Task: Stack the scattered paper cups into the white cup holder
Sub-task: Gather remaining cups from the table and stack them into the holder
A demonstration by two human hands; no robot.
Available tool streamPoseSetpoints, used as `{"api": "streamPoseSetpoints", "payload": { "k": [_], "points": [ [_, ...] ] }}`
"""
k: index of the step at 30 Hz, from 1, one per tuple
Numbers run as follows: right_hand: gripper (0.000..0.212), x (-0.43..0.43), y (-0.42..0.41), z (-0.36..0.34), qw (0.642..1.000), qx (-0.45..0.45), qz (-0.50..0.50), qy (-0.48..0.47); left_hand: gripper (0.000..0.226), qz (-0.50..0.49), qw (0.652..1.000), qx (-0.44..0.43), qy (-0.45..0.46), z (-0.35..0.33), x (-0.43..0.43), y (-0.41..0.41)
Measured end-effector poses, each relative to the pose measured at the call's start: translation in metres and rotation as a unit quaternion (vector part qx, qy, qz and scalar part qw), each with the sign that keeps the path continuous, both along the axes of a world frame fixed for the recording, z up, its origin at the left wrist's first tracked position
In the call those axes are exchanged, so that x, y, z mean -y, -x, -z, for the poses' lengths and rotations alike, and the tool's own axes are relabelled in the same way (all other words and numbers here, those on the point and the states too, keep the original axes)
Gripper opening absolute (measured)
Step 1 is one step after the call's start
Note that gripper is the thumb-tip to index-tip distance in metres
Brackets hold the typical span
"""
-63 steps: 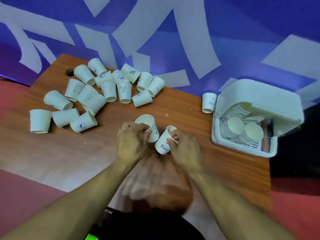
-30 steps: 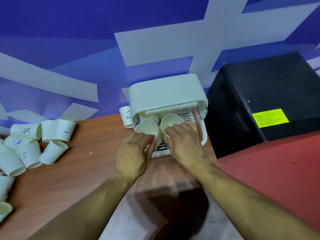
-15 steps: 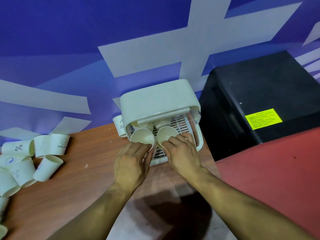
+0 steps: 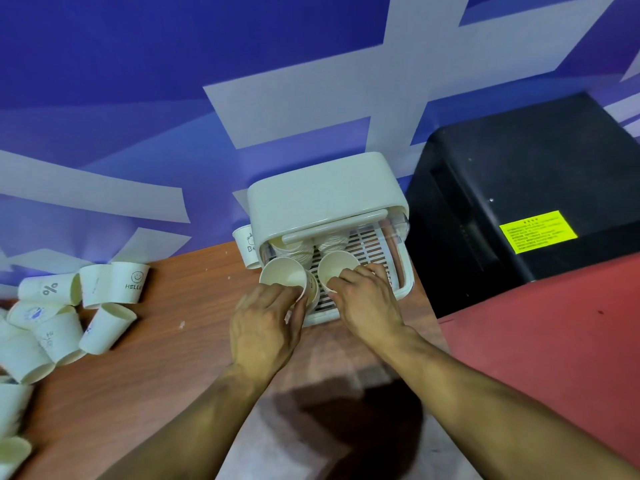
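Note:
The white cup holder [image 4: 322,195] stands at the table's far right edge, its slatted tray open toward me with stacked cups lying inside. My left hand [image 4: 266,323] grips a paper cup [image 4: 282,275] at the tray's left side, mouth facing me. My right hand [image 4: 367,299] grips a second paper cup [image 4: 336,268] over the tray's middle. Scattered paper cups [image 4: 62,317] lie in a heap on the table at the left.
One cup [image 4: 246,244] stands upside down against the holder's left side. A black box [image 4: 526,202] with a yellow label sits right of the holder. The wooden table [image 4: 166,358] ends near the holder; red floor lies to the right. A blue and white wall is behind.
Both hands carried a cup each from the table's middle to the holder. Over the last second they have pushed the cups slightly further onto the tray's stacks.

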State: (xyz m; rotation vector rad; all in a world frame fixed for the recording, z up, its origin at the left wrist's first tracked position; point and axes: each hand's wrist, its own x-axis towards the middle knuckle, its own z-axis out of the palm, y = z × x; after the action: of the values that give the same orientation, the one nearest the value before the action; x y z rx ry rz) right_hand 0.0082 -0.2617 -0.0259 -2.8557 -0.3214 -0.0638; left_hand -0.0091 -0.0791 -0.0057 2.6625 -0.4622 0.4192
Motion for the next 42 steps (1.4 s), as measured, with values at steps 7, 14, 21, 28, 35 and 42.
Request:
{"api": "streamPoseSetpoints", "payload": {
  "k": [7, 14, 21, 28, 35, 42],
  "points": [
    [0.004, 0.001, 0.000, 0.005, 1.000, 0.009, 0.003, -0.008, 0.017, 0.008, 0.998, -0.055, -0.035, 0.005, -0.002, -0.003],
    [0.004, 0.002, 0.001, 0.013, 0.999, 0.022, 0.006, -0.029, 0.032, 0.015, 0.992, -0.116, -0.037, 0.007, 0.005, -0.007],
    [0.014, 0.004, 0.002, 0.021, 0.998, 0.034, 0.009, -0.052, 0.029, 0.029, 0.987, -0.139, -0.076, 0.012, 0.006, -0.010],
    [0.024, 0.005, 0.005, 0.022, 0.999, 0.020, 0.015, -0.047, 0.036, 0.015, 0.966, -0.235, -0.109, 0.017, 0.010, -0.015],
    [0.018, 0.003, 0.003, 0.021, 0.999, -0.005, 0.015, -0.049, 0.034, 0.003, 0.955, -0.265, -0.136, 0.016, 0.011, -0.019],
    [0.011, -0.009, 0.003, 0.012, 1.000, -0.011, 0.000, 0.006, 0.038, -0.008, 0.949, -0.272, -0.157, 0.007, 0.014, -0.011]
  ]
}}
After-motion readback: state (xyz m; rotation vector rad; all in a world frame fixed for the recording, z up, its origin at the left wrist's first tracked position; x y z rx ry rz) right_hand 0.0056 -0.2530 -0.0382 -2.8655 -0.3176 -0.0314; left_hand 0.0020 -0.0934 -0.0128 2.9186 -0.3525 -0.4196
